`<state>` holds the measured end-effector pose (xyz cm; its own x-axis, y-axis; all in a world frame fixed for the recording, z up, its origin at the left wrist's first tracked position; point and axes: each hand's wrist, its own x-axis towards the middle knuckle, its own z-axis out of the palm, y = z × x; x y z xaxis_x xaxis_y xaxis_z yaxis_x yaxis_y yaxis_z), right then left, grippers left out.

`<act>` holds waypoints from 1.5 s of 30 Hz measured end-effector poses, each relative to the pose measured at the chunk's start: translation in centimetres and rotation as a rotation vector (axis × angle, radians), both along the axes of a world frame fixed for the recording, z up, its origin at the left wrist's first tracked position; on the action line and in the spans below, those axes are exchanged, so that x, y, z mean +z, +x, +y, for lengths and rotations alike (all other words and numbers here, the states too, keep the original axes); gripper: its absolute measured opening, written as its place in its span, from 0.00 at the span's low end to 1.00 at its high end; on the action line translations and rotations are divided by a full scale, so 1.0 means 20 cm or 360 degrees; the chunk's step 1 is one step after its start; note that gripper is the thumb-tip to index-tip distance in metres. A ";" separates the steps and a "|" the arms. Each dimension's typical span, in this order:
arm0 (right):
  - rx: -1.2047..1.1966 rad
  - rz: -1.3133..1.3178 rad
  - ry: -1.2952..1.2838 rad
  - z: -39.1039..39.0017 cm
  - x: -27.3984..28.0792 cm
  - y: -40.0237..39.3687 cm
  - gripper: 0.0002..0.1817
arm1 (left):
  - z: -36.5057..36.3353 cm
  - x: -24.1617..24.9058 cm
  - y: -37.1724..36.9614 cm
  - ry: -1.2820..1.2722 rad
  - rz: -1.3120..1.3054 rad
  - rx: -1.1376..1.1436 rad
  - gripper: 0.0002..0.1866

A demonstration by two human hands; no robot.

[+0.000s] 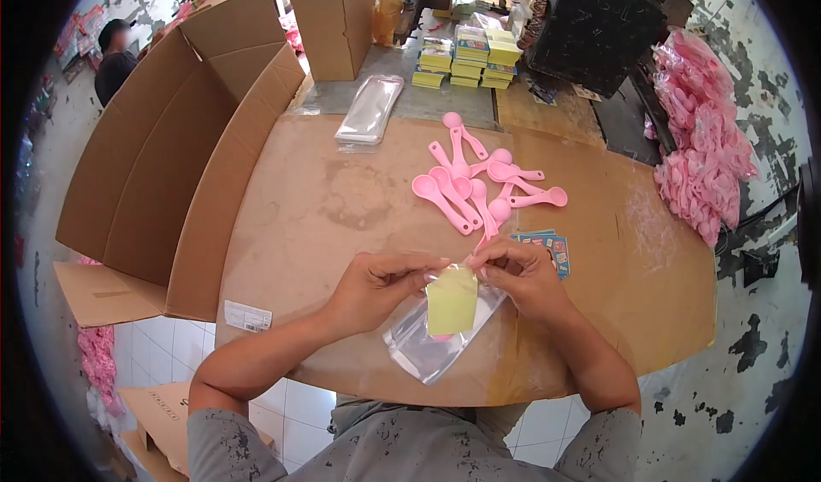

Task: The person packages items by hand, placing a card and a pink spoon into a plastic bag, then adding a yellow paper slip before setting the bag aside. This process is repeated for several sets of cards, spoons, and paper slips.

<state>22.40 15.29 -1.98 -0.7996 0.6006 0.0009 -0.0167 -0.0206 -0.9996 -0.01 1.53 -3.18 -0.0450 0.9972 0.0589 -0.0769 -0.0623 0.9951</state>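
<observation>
My left hand [380,289] and my right hand [522,278] pinch the top edge of a clear plastic bag from its two sides. Inside or against this bag shows a yellow card [452,301], with a bit of pink at its lower edge. Beneath it lie more clear bags [415,345] on the cardboard-covered table [325,204]. Several pink measuring spoons [462,187] are heaped beyond my hands. Right behind my right hand sit blue printed cards [558,251], partly covered by it. A stack of flat clear bags [370,112] lies farther back.
An open cardboard box [201,183] stands at the left, a closed-sided carton [332,24] behind it. Stacked yellow cards [466,57] and a black box [596,29] are at the back. Bagged pink items [701,131] hang at right. Another person [113,63] is far left.
</observation>
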 end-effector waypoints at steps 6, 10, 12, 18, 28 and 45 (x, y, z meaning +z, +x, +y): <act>0.0112 0.0065 -0.0026 0.04 0.00 0.04 0.09 | 0.00 -0.02 -0.03 0.0089 0.0071 -0.0099 0.14; 0.0062 -0.0039 0.0314 0.03 0.00 0.03 0.08 | 0.00 0.02 -0.01 -0.0129 -0.0191 -0.0066 0.14; 0.0069 -0.0036 0.0313 0.03 -0.01 0.03 0.09 | 0.01 0.01 0.00 -0.0144 -0.0124 -0.0043 0.14; 0.0116 -0.0110 0.0076 0.01 0.03 0.02 0.15 | 0.00 0.01 0.00 -0.0171 -0.0017 -0.0064 0.14; 0.0199 -0.0051 0.0195 -0.01 0.09 0.03 0.15 | 0.02 0.03 0.01 0.0028 -0.0156 -0.0105 0.18; -0.0231 -0.0683 0.1456 0.41 0.05 0.44 0.16 | 0.03 0.02 -0.04 0.0184 0.1095 0.0375 0.20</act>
